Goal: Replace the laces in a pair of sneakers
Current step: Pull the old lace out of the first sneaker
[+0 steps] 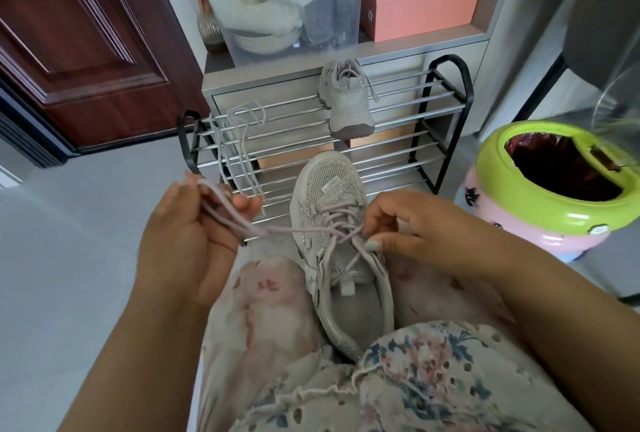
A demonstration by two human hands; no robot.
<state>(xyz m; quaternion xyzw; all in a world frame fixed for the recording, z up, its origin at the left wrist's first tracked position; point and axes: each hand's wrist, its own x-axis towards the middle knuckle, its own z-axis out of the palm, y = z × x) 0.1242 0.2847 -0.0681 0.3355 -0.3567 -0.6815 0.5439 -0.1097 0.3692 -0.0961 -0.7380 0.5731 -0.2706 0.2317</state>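
While a grey sneaker [341, 251] is propped between the knees, toe pointing away, its pink lace [294, 231] is gripped in the left hand [187, 223] and drawn taut sideways. The lacing at the eyelets is pinched by the right hand [408, 227]. Beyond, spare laces [239, 140] and the second sneaker [346, 99] are seen on a shoe rack [443, 112].

You get soft, even daylight with weak shadows; pale glare washes the floor [69, 258] at left; the wide lens bends straight lines toward the edges; a blurred translucent smear [616, 92] clouds your upper right.
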